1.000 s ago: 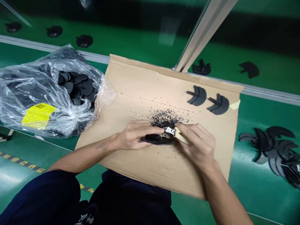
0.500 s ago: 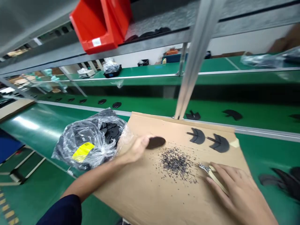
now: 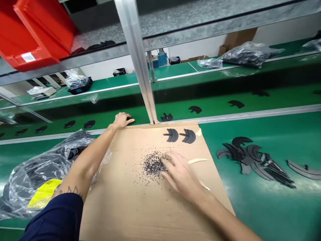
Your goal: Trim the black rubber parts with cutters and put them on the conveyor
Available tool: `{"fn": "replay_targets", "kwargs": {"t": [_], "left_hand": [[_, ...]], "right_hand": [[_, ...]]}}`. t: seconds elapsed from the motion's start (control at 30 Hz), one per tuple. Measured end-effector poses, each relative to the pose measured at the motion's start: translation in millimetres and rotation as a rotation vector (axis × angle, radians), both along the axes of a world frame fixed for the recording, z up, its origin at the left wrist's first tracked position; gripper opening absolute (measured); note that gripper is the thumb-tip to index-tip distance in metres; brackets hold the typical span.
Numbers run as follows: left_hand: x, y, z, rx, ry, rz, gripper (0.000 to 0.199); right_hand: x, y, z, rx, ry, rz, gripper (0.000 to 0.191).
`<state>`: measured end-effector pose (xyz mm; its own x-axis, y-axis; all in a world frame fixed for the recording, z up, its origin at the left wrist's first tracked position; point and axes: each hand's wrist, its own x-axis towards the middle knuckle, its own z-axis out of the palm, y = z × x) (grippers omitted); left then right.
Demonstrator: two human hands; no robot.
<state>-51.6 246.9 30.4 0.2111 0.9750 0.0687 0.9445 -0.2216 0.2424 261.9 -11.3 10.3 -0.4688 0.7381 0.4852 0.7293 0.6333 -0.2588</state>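
My left hand (image 3: 122, 120) is stretched over the far edge of the cardboard to the green belt. Its thumb and fingers are around a dark oval disc (image 3: 128, 118), mostly hidden by them. My right hand (image 3: 177, 170), slightly blurred, hovers at the right side of a pile of small black bits (image 3: 153, 163), thumb and fingers apart. Pale handles of a pair of nippers (image 3: 199, 161) stick out behind that hand; their head is hidden. Two black fan-shaped parts with stems (image 3: 172, 135) lie at the cardboard's far right.
The cardboard sheet (image 3: 120, 201) lies on a green bench. A clear plastic bag (image 3: 22, 180) with a yellow label and black pieces is at left. Loose black parts (image 3: 247, 155) are heaped at right. An upright metal post (image 3: 136, 50) and a red bin (image 3: 42, 36) stand ahead.
My left hand has carried the disc forward from above the cardboard to the belt. My right hand has let go of the nippers and moved to the pile. The view has swung right.
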Motion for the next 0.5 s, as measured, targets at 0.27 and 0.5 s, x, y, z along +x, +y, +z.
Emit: {"fn": "replay_targets", "kwargs": {"t": [0.27, 0.5], "left_hand": [[104.8, 67.6, -23.2, -0.196, -0.314, -0.301, 0.043], [139.7, 83.2, -53.5, -0.256, -0.562, -0.337, 0.038]], "right_hand": [[-21.2, 13.3, -20.0, 0.015, 0.099, 0.105, 0.013], [-14.0, 15.1, -20.5, -0.036, 0.099, 0.083, 0.015]]}}
